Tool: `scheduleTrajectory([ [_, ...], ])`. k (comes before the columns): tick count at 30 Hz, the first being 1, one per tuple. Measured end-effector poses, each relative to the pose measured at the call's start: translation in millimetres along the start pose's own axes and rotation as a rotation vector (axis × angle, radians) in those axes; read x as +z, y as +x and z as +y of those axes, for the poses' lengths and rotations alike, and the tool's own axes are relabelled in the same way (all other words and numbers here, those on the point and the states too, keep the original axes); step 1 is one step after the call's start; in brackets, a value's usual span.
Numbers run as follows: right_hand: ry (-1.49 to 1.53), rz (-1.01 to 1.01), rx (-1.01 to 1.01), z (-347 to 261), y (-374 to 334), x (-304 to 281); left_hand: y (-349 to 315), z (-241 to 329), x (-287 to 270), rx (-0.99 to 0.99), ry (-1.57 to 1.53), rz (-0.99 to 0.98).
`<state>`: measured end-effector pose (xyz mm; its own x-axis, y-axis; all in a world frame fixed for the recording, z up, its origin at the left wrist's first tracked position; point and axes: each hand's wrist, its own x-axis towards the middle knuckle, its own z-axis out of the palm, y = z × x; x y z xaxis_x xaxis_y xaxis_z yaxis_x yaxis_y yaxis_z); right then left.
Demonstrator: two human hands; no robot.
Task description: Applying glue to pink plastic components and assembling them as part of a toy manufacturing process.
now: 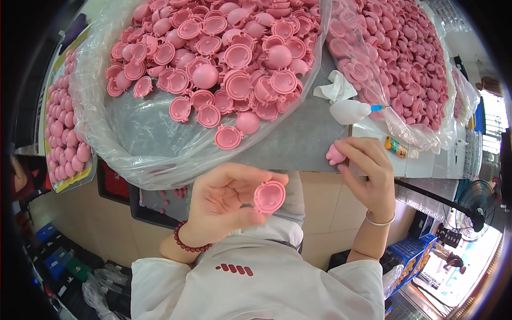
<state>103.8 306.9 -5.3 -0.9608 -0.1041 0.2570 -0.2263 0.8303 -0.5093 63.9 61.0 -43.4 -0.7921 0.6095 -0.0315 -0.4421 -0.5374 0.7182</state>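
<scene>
Between the thumb and fingers of my left hand (224, 200) is a pink half-shell (269, 197), its hollow side turned up. My right hand (370, 173) pinches a small rounded pink plastic piece (335, 154) by its side, just over the front edge of the grey table (282, 152). The two pieces are apart. Beyond my hands lies a heap of similar pink half-shells (237, 56) on a clear plastic bag. A white squeeze bottle (349, 112) with a blue needle tip lies past my right hand, beside a crumpled white tissue (335, 87).
A second bag of pink shells (394, 64) fills the far right. At the left stands a tray of rounded pink pieces (66, 133). A small green and orange item (395, 148) lies right of my right hand. A fan (474, 208) and blue crates (410, 261) stand at the right.
</scene>
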Motion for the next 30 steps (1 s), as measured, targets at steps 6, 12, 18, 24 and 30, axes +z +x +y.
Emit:
scheduleTrajectory([
  [6, 0.152, -0.004, 0.066, -20.3, 5.0, 14.3, 4.2, -5.3, 2.6, 0.114, 0.29, -0.033],
  [12, 0.543, 0.154, -0.044, -43.8, 5.3, 38.5, 5.9, -9.4, 5.3, 0.145, 0.424, -0.083],
  [18, 0.476, 0.107, -0.071, -39.8, 1.1, 43.2, 5.5, -7.0, 4.3, 0.122, 0.505, -0.084],
  [24, 0.387, 0.14, -0.08, -45.2, 1.6, 40.2, 6.6, -6.6, 3.3, 0.095, 0.494, -0.109],
  [30, 0.345, 0.158, -0.068, -49.7, -0.8, 37.3, 8.1, -7.9, 1.2, 0.164, 0.531, -0.166],
])
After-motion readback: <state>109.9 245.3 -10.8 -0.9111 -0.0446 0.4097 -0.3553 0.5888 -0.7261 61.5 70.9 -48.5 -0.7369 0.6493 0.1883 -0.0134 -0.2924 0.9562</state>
